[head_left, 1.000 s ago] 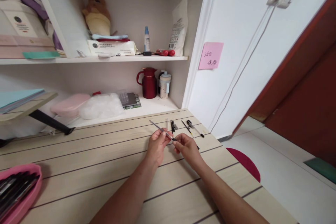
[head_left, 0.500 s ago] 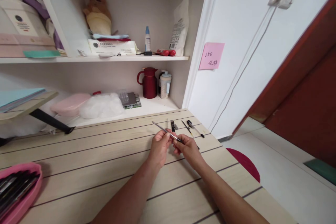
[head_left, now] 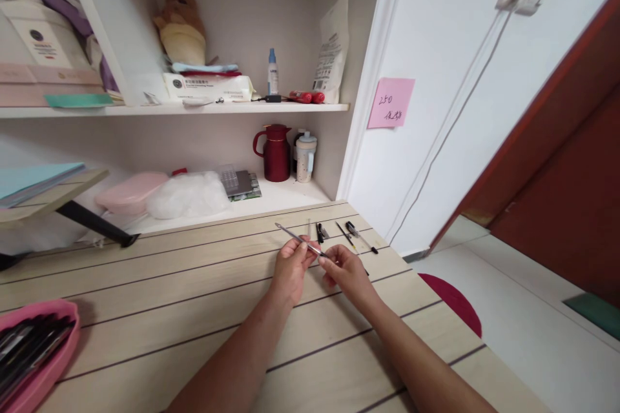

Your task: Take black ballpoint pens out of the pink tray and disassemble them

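Note:
A slim pen point(head_left: 290, 231) with a clear barrel and a dark end slants above the table, its tip pointing up and left. My left hand point(head_left: 290, 270) is closed around the middle of it, thumb on top. At the dark end, the thumb and fingers of my right hand point(head_left: 347, 271) pinch the pen. Beyond my hands lie small black pen parts point(head_left: 320, 233), a thin dark refill-like stick point(head_left: 345, 236) and a clear pen with black ends point(head_left: 361, 237). A short dark tip shows beside my right hand; the rest is hidden.
A pink container point(head_left: 72, 335) full of black pens stands at the left of the slatted table point(head_left: 194, 310). Shelves behind hold a red jug point(head_left: 277, 153), a pale cup point(head_left: 305, 158) and a white fluffy bundle point(head_left: 188, 195). A stand leg point(head_left: 97, 222) rests at the back left.
My left hand and the pen have shifted slightly left. My right hand now grips nearer the pen's dark end, with a wider gap between the hands.

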